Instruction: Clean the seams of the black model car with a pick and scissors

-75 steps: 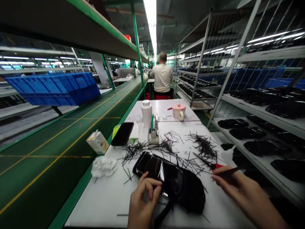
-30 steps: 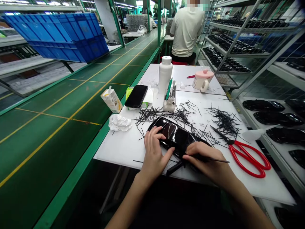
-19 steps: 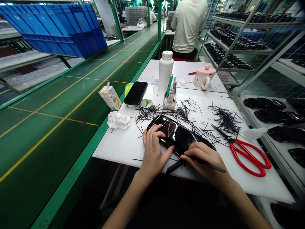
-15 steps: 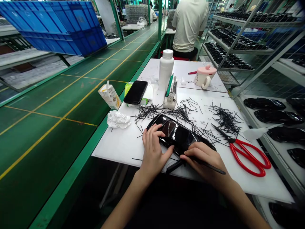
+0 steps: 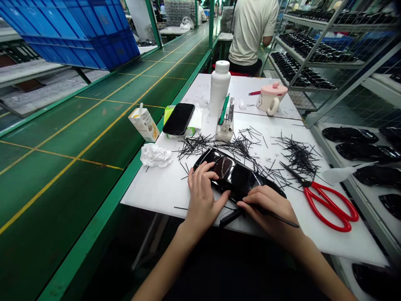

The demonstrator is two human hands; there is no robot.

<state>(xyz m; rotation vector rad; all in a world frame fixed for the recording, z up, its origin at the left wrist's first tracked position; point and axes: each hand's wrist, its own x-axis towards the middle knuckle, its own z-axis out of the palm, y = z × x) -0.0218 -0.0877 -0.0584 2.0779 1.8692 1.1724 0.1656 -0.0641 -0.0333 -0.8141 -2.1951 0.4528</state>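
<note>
A glossy black model car body [image 5: 239, 177] lies at a slant on the white table [image 5: 156, 188]. My left hand [image 5: 203, 194] grips its left part, with the fingers over the roof side and the thumb at the near edge. My right hand [image 5: 269, 209] pinches a thin black tool or strip [image 5: 280, 218] against the near side of the car body; its tip is hidden by the fingers. Below, at the table's front edge, a flat black piece [image 5: 231, 218] pokes out. Thin black sticks [image 5: 300, 154] lie scattered beyond the car body.
Red-handled scissors [image 5: 330, 205] lie at the right. Farther back stand a white bottle [image 5: 219, 88], a lidded cup [image 5: 272, 99], a phone [image 5: 179, 119] and a drink carton [image 5: 144, 124]. A green conveyor [image 5: 103, 125] runs at the left; a rack [image 5: 351, 167] stands right. A person [image 5: 250, 31] sits ahead.
The view has shifted slightly. Both hands keep nearly the same hold on the car body and the thin black piece. The person ahead has moved an arm a little.
</note>
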